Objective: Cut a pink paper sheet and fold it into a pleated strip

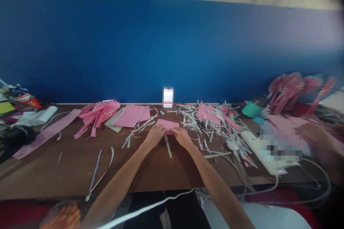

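Observation:
A small sheet of pink paper lies at the middle of the brown table, between my two hands. My left hand grips its left near part, fingers bent over the edge. At the right near edge, my right hand pinches the same sheet. The sheet's near edge looks folded, though my fingers partly cover it. A pale paper strip sticks out below it towards me. Left of my hands lies a stack of pink sheets.
Pleated pink paper fans lie left. A heap of paper strips sits right, beside a white power strip with cables. A phone stands against the blue partition. Another person's hand is at far right.

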`<state>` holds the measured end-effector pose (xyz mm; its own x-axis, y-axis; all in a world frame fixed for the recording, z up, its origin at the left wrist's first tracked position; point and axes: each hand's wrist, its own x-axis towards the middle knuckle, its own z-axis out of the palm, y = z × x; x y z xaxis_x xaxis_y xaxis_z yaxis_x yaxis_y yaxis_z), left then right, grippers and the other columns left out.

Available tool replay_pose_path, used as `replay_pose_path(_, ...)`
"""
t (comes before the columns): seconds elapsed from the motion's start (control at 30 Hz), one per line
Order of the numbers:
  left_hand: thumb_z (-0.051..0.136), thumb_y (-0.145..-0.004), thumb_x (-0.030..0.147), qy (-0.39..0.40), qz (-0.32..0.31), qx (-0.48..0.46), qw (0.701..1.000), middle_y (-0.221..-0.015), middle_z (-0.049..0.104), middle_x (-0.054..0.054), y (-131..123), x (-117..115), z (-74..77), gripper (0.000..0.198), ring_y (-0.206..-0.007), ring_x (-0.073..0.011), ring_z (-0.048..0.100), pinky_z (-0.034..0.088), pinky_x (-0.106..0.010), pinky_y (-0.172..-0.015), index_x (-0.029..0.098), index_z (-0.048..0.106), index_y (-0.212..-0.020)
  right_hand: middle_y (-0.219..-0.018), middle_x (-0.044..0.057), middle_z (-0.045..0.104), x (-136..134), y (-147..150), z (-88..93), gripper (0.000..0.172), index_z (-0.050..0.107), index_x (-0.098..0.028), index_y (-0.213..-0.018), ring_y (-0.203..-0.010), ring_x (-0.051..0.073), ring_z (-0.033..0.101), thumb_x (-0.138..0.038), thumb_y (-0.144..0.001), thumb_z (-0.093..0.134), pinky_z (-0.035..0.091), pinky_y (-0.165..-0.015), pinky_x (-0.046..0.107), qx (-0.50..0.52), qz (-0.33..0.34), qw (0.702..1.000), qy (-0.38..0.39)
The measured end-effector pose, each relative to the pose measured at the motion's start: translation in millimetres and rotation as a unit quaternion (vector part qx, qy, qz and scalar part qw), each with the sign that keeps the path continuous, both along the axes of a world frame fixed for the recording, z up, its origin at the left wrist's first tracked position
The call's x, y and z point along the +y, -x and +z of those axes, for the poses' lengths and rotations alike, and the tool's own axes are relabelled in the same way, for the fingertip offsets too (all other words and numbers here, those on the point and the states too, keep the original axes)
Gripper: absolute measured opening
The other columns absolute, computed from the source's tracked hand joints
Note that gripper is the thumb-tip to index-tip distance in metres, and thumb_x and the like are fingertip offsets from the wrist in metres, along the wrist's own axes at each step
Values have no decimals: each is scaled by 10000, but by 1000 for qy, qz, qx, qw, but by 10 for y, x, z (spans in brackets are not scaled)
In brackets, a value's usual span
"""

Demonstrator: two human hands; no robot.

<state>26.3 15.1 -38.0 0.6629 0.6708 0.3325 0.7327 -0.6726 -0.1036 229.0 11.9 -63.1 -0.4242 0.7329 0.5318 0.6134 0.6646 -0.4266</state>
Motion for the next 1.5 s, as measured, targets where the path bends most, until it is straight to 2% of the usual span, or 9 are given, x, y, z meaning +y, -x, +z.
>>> replay_pose_path(0.2,413,-863,63,6,-14,-7,1000,-1001,574,-70,-19,-36,28,222,-967,-213,510,373,-341,-831,167,541,-1011,-993,48,667,-26,2,14,264,619,-201,-1038,-914,167,603,-89,-885,436,447,-811,265,-47,-23,999,-1)
replay_pose_path(0.33,443,-888,141,6,-11,-20,1000,-979,590,-74,-67,-56,5,189,-946,-208,524,376,-340,-855,152,535,-1053,-965,65,656,-81,39,55,244,604,-184,-1043,-878,184,585,-98,-867,458,428,-792,281,-100,-64,992,-33)
replay_pose_path(0.57,483,-892,190,4,-12,-43,999,-947,572,-61,12,-31,53,133,-934,-201,494,382,-324,-812,179,577,-985,-907,76,633,-121,44,152,196,597,-176,-1005,-871,194,545,-119,-887,452,388,-789,303,-160,-59,982,-86)
replay_pose_path(0.73,488,-892,186,1,-15,-68,998,-978,549,-65,93,9,54,184,-956,-199,470,372,-325,-828,199,595,-1040,-905,74,609,-93,-24,172,192,600,-176,-979,-891,193,511,-95,-882,455,381,-802,304,-171,-47,979,-100)
replay_pose_path(0.97,468,-903,194,45,-21,-110,993,-899,565,-51,197,120,-21,152,-885,-183,487,388,-315,-819,170,608,-958,-887,74,566,-63,-90,170,190,627,-186,-889,-915,209,476,-101,-884,457,386,-821,326,-169,-74,979,-90)
replay_pose_path(1.13,465,-901,203,81,-12,-100,992,-903,577,-48,252,161,-52,161,-883,-177,508,402,-304,-813,184,616,-955,-874,71,564,-56,-85,123,194,628,-175,-861,-909,203,480,-92,-879,453,396,-826,324,-185,-69,978,-66)
replay_pose_path(1.37,440,-849,64,89,2,-86,992,-959,580,-52,248,147,-69,289,-929,-178,522,417,-295,-836,204,609,-1037,-998,69,585,-78,-106,158,349,591,-212,-1112,-962,199,483,-35,-842,455,379,-862,319,-211,-67,974,-48)
replay_pose_path(1.5,409,-829,33,102,-6,-105,989,-983,577,-60,263,173,-107,361,-952,-178,526,424,-300,-865,199,612,-1078,-985,65,582,-76,-83,172,204,606,-220,-1052,-956,203,481,-172,-894,488,376,-872,325,-218,-75,971,-56)
